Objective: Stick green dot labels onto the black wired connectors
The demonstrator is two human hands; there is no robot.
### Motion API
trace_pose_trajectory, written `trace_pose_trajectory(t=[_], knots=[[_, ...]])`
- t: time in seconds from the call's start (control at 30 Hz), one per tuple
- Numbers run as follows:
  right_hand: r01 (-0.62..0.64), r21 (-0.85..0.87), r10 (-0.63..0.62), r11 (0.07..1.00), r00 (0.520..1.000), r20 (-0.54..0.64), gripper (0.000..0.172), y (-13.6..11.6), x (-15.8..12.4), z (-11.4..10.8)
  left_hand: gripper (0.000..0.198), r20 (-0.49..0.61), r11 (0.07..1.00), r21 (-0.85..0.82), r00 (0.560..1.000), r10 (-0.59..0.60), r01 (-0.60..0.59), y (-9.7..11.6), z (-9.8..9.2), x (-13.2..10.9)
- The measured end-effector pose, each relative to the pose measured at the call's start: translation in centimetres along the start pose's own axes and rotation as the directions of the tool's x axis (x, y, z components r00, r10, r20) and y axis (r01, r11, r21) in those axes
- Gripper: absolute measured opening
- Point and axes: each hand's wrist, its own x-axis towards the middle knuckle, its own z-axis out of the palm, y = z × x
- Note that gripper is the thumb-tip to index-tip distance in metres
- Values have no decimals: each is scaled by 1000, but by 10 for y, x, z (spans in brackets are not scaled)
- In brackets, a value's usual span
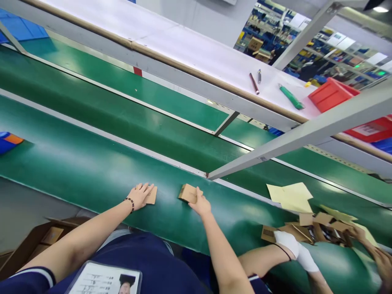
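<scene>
My left hand, with a beaded bracelet at the wrist, lies over a small flat-looking brown cardboard piece on the green work surface. Its fingers bend across the top of the cardboard and cover much of it. To the right, a small closed cardboard box rests on the same surface. My right hand grips this box at its right end, thumb at the near side and fingers over the far side. A short gap of green surface separates the two cardboard items.
At right, a co-worker's white-gloved hands and another person's bare hand are among cardboard pieces. Yellow sheets lie behind. A metal post slants up to a shelf holding a green cutter and red bins.
</scene>
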Motion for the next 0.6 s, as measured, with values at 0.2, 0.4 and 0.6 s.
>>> trace_pose_trajectory(t=[0.2,0.4,0.6], knots=[[3,51,2,999,995,-100,73,-91,-1,-2,88,-46,999,12,998,-52,53,-27,-10,8],[280,17,-262,960,915,-307,56,-119,-24,8,70,-87,986,-165,996,-36,21,-11,-4,-28],[554,371,-546,745,827,-138,55,-134,1,71,81,-43,792,-467,885,-464,393,-39,59,-130]])
